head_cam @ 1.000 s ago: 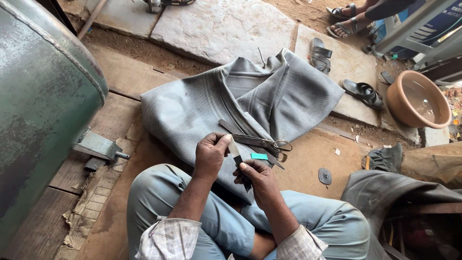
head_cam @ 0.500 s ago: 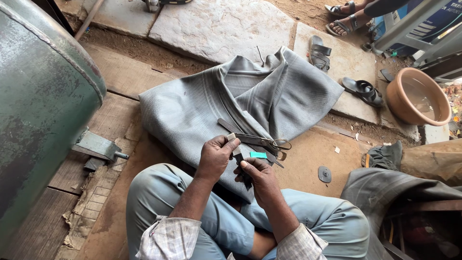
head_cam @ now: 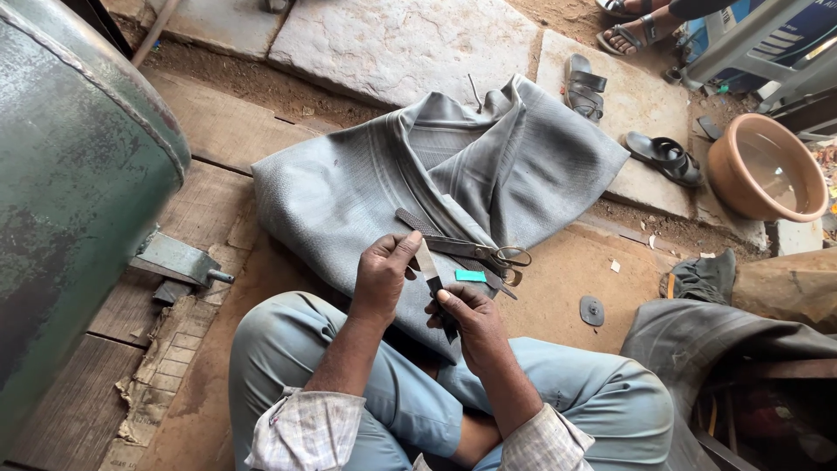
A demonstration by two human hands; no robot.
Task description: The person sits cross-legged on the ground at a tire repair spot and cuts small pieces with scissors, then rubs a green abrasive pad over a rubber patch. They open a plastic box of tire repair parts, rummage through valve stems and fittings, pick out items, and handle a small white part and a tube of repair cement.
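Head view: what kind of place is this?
Probably an open-air roadside tyre-repair spot: a large grey rubber inner tube lies on the dirt ground, scissors rest on it, and a green metal tank stands alongside.

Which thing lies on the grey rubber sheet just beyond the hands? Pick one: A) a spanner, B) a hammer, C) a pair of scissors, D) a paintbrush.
C: a pair of scissors with looped handles rests on the grey rubber sheet, just past the left hand and right hand.

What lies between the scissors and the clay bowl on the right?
In the head view, between the scissors and the clay bowl lie a fold of the grey rubber sheet and one black sandal.
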